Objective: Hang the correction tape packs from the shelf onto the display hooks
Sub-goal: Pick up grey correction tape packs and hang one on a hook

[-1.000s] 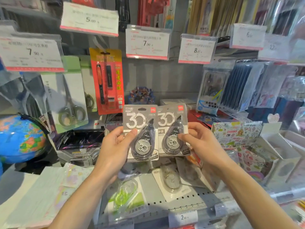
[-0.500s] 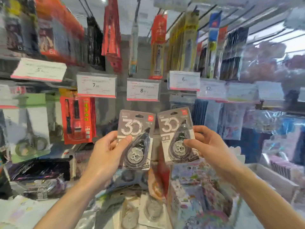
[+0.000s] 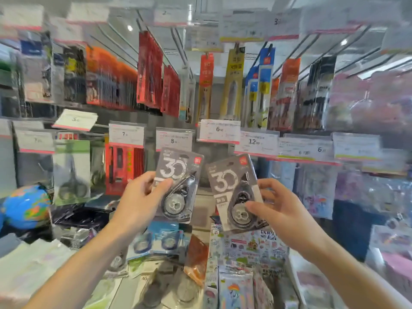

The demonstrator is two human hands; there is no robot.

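Note:
I hold two grey correction tape packs marked "30" up in front of the display. My left hand [image 3: 139,201] grips the left pack [image 3: 178,186] by its left edge, roughly upright. The right pack [image 3: 234,192] is pinched at its lower right side by my right hand [image 3: 278,210] and tilts to the left. The two packs are apart, just below the price tags marked 8 [image 3: 174,140] and 6 [image 3: 219,130]. More correction tape packs [image 3: 156,241] lie on the shelf below. The hooks behind the tags are hard to make out.
Scissors packs [image 3: 71,172] and a red pack [image 3: 124,168] hang at the left. A globe [image 3: 26,206] stands far left. Sticker boxes [image 3: 249,248] sit on the shelf at the lower right. Rows of pen packs [image 3: 231,90] hang above.
Both hands have lifted the packs higher toward the price tags and drawn them apart. The right pack now tilts. The view has swung upward.

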